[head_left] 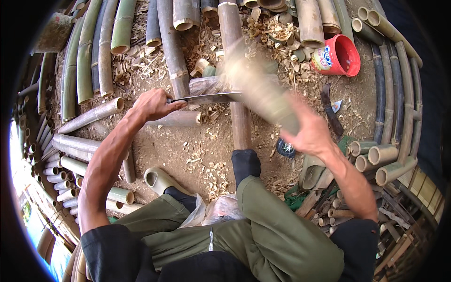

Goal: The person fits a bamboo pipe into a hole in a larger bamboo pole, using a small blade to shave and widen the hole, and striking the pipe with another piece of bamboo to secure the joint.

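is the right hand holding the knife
No, the left hand grips the knife, while the right hand holds a blurred club-shaped piece.

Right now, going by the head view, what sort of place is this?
Probably a bamboo workshop: cut bamboo poles lie all around, pale shavings litter the dirt floor, and the left hand holds a long knife.

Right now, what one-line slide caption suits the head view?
Left grip on a long knife, right grip on a thick, blurred piece, amid bamboo poles and shavings.
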Demonstrator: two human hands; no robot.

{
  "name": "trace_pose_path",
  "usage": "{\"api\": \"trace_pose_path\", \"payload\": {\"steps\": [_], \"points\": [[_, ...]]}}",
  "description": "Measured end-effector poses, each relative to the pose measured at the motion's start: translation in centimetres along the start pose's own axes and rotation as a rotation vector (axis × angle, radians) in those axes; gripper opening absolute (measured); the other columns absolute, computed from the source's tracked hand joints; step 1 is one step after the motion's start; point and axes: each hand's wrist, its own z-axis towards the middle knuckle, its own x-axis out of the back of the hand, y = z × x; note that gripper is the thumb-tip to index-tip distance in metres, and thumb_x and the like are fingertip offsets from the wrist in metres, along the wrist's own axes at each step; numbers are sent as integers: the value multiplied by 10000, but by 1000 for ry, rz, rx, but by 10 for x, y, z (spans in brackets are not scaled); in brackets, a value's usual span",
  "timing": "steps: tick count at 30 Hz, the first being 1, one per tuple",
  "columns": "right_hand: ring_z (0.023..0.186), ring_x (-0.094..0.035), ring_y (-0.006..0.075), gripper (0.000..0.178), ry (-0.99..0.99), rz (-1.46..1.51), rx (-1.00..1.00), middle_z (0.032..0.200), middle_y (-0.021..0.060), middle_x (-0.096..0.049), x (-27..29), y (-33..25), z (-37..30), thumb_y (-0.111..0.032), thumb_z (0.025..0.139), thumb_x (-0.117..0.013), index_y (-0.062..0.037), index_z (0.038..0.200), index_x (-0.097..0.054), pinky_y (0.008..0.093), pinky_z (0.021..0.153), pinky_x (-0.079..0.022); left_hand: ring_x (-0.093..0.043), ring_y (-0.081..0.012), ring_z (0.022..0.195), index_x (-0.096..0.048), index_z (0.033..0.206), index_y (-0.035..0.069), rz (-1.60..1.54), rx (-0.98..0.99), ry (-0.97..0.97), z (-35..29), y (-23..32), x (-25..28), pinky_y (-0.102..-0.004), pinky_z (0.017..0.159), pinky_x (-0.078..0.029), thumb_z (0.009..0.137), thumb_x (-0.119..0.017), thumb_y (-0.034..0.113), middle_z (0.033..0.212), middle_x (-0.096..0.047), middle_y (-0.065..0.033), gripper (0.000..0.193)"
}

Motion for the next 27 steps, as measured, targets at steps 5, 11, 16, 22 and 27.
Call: {"api": "trace_pose_path", "payload": {"steps": [5,11,16,22,27], "points": [[1036,-652,326,781,340,234,-2,1126,185,-629,46,0,28,-196,748,-773,-22,1407,-391,441,913,-542,-519,-187,446,-790,936,96,-53,-6,-70,5,-16,-15,-396,484,-442,818,-532,783,510,-549,-76,743],[1040,-642,336,783,412,293,31,1189,203,-594,-1,9,-1,-247,769,-759,23,1389,-365,431,928,-535,-484,-173,432,-795,925,116,-33,-25,-62,14,-6,-1,-390,460,-407,806,-522,807,481,-520,-38,753],[1121,-605,406,895,146,-16,-64,1227,260,-581,18,3,-5,-227,678,-816,11,1424,-384,437,967,-500,-596,-168,572,-752,1021,92,-49,-126,-120,27,-7,24,-349,523,-505,870,-616,621,668,-624,-44,567],[1028,-632,256,788,400,961,-390,1117,169,-619,75,-14,9,-282,734,-742,36,1371,-404,350,929,-500,-295,-50,423,-667,754,126,317,-98,-3,19,27,86,-280,356,-241,763,-577,775,519,-428,59,655],[1050,-640,266,727,333,974,-408,1142,181,-613,57,-7,-22,-228,744,-719,56,1343,-419,371,914,-520,-558,-184,569,-691,886,134,-128,-125,596,-48,5,-73,-365,530,-455,826,-716,507,655,-574,-20,378]]}}
